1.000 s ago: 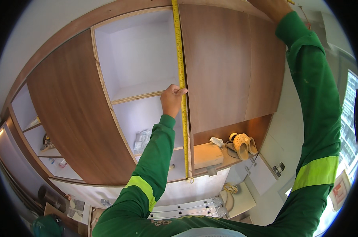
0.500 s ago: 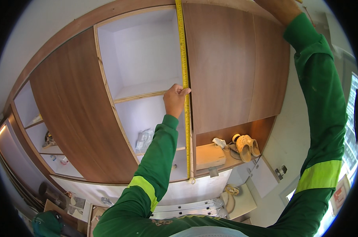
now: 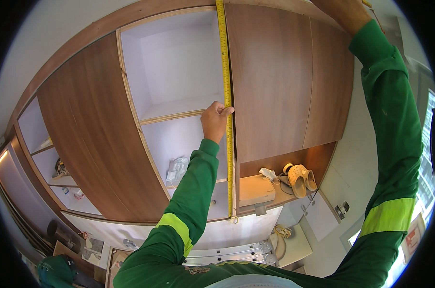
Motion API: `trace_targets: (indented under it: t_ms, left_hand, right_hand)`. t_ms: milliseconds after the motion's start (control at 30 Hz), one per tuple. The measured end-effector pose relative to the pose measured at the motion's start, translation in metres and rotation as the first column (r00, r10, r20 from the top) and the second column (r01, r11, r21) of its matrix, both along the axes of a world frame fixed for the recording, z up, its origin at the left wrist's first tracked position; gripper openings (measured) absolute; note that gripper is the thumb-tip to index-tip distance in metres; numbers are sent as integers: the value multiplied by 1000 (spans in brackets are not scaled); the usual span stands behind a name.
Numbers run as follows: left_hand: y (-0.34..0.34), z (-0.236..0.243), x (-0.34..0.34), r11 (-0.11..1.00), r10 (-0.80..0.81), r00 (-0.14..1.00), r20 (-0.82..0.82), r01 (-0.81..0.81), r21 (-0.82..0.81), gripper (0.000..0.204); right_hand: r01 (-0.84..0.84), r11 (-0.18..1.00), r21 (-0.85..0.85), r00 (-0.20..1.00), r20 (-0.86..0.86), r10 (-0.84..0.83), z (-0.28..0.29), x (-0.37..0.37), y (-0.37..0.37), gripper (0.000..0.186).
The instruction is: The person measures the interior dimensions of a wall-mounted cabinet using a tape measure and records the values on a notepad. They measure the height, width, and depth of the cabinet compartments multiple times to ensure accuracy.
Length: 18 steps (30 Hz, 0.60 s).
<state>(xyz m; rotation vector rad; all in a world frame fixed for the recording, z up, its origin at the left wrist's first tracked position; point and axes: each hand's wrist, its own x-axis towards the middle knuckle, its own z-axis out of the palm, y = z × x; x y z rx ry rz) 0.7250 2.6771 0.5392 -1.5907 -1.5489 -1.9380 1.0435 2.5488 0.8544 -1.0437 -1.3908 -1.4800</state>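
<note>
- Yellow tape measure (image 3: pixel 225 96) ran lengthwise up the cabinet (image 3: pixel 275 81) edge.
- Our left hand (image 3: pixel 216 121) pinched it mid-length beside the shelf (image 3: pixel 171 116).
- Our right hand (image 3: pixel 344 12) was high right, its grip unclear.

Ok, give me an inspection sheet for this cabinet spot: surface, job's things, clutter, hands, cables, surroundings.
Surface: wood-veneer cabinet with open white compartments.
Job's things: yellow tape measure stretched vertically along the panel edge, its end near the cabinet's bottom rail.
Clutter: pale clogs, a white box and a face mask in the lower niche; a plastic bag on a shelf.
Hands: left hand pinches the tape at mid-height; right hand reaches to the cabinet top, grip partly out of view.
Cables: nothing seen.
Surroundings: wall socket, window at right.
</note>
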Motion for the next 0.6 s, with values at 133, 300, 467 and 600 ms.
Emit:
trace_targets:
  t_ms: [133, 300, 467, 600]
  left_hand:
    - [-3, 6, 1, 1000, 2, 1000, -6, -2, 6, 30]
    - [1, -2, -1, 1000, 15, 1000, -16, -15, -4, 31]
    - [0, 1, -1, 1000, 15, 1000, -11, -15, -6, 32]
    - [1, 0, 0, 1000, 12, 1000, -5, -12, -6, 32]
  right_hand:
    - [9, 999, 41, 1000, 5, -9, 2, 3, -4, 24]
    - [50, 999, 19, 999, 14, -50, 0, 3, 5, 24]
    - [56, 998, -2, 998, 9, -56, 4, 6, 4, 24]
    - [44, 998, -48, 999, -5, -45, 3, 5, -2, 24]
